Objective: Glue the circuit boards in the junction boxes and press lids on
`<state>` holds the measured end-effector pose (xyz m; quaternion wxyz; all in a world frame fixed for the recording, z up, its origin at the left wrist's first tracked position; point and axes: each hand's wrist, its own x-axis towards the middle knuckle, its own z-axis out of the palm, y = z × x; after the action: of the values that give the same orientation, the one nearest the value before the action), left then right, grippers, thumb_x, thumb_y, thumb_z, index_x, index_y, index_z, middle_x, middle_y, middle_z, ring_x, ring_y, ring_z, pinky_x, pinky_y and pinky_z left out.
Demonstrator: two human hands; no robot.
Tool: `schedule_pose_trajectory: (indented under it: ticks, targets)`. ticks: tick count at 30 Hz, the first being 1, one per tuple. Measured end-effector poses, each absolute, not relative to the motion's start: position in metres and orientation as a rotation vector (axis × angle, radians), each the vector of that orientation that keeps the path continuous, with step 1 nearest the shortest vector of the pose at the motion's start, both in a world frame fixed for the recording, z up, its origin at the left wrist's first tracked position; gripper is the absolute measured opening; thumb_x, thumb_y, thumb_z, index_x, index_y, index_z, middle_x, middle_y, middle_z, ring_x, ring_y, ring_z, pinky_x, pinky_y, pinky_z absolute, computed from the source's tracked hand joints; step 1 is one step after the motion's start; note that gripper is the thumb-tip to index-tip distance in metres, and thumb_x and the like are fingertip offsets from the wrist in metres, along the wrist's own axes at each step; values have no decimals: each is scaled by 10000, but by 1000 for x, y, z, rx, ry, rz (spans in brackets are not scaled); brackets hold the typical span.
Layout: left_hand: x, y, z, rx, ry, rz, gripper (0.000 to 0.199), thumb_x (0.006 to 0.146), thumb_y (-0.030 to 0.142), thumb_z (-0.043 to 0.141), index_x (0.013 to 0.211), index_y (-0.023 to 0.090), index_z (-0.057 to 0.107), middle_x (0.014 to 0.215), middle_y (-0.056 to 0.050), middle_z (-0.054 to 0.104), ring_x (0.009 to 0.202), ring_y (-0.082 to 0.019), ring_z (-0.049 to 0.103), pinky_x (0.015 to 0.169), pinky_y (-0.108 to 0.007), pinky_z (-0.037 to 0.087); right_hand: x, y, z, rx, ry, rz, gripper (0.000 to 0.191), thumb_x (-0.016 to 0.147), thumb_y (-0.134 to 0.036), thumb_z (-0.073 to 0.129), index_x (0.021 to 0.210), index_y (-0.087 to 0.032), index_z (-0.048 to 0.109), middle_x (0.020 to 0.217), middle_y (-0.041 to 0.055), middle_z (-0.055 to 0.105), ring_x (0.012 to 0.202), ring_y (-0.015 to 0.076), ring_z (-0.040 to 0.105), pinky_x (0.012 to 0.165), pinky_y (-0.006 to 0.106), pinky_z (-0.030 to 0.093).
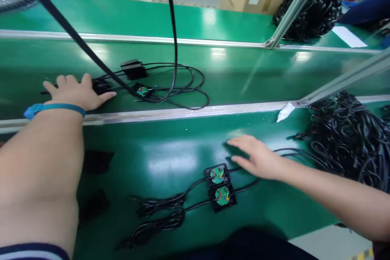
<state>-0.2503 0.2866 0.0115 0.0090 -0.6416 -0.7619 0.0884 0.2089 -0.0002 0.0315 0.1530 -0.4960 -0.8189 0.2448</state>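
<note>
Head view: from here I see the left hand (71, 89) palm-down beyond the aluminium rail (183, 113), fingers spread over a black cable bundle (102, 85), though I cannot tell whether it grips it; a black box (134, 70) lies just to its right. Over the near green work surface (128, 140) I see the right hand (257, 156) open with nothing in it, close to two open black housings (220, 187) that lie side by side with green circuit boards (217, 175) inside. I make out coiled black cables (175, 201) left of those housings and a tangled cable heap (350, 142) at far right.
</note>
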Motion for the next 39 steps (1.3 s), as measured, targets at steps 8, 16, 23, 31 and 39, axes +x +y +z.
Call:
schedule_pose_trajectory:
  ticks: [8, 16, 23, 31, 39]
  targets:
    - [-169, 164, 37, -1911, -2467, -453, 616, 937, 497, 495, 1213, -52, 541, 1312, -298, 546, 1215, -391, 482, 1016, -596, 376, 206, -64, 20, -1390, -2554, 637, 501, 996, -273, 453, 1486, -174, 407, 1436, 170, 530, 1258, 311, 518, 1029, 546, 444]
    - [-107, -30, 13, -3151, -1611, -429, 386, 921, 519, 539, 1076, 185, 655, 975, -85, 701, 934, -253, 638, 869, -391, 462, 206, -48, 1, -1438, -2666, 499, 411, 939, -204, 532, 1338, -114, 565, 1121, 168, 664, 1044, 281, 595, 939, 471, 477]
    - [-104, -48, 30, -3100, -1627, -485, 311, 1022, 347, 349, 848, 187, 551, 824, -48, 599, 731, -191, 565, 688, -311, 438, 199, -50, 21, -1380, -2543, 504, 256, 985, -211, 482, 1158, -149, 660, 1005, 115, 631, 908, 208, 620, 842, 331, 513]
    - [-101, -87, 26, -2912, -1391, -168, 369, 1005, 424, 410, 1038, 133, 636, 958, -149, 648, 917, -306, 602, 822, -437, 460, 195, -105, 21, -1438, -2647, 479, 292, 989, -256, 499, 1193, -113, 651, 999, 141, 648, 937, 252, 585, 849, 390, 492]
    - [-20, -81, 25, -3101, -1349, -2, 754, 761, 588, 740, 1312, 134, 499, 1206, -194, 594, 1087, -360, 574, 882, -456, 499, 272, -106, 31, -1789, -2711, 239, 354, 821, -40, 491, 1133, -103, 647, 1054, 169, 640, 1018, 301, 547, 933, 477, 392]
